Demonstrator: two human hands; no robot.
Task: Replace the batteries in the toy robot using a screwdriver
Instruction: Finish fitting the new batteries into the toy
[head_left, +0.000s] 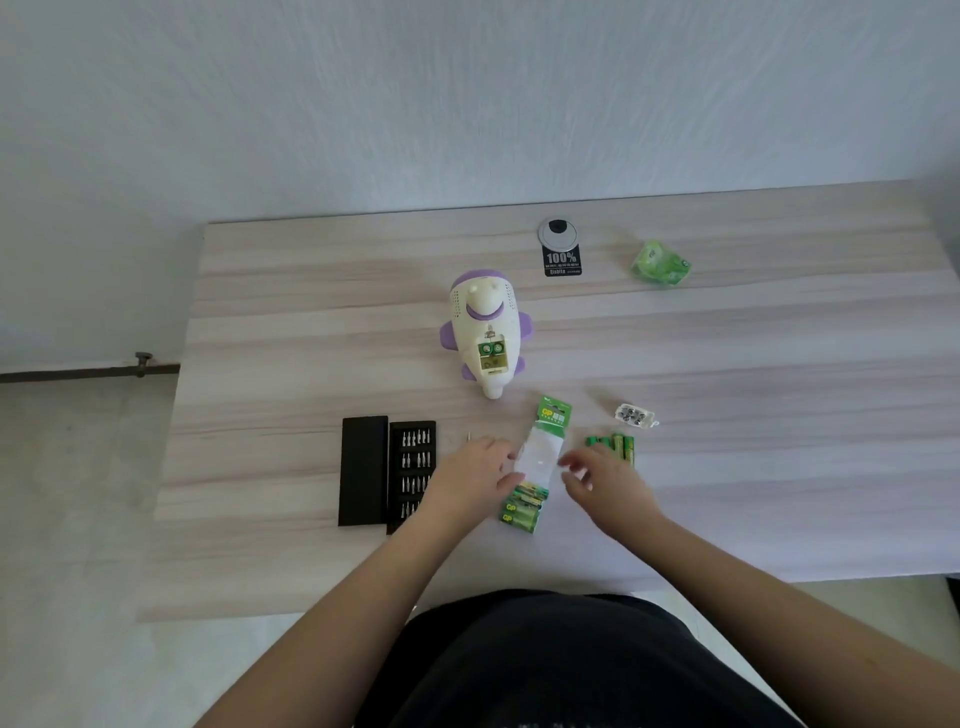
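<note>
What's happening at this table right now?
A person is swapping batteries in a toy robot, which lies on the table with its battery compartment open and two cells visible inside. Both hands, left hand and right hand, are at a green battery pack. An open screwdriver bit case lies left; loose green batteries right.
</note>
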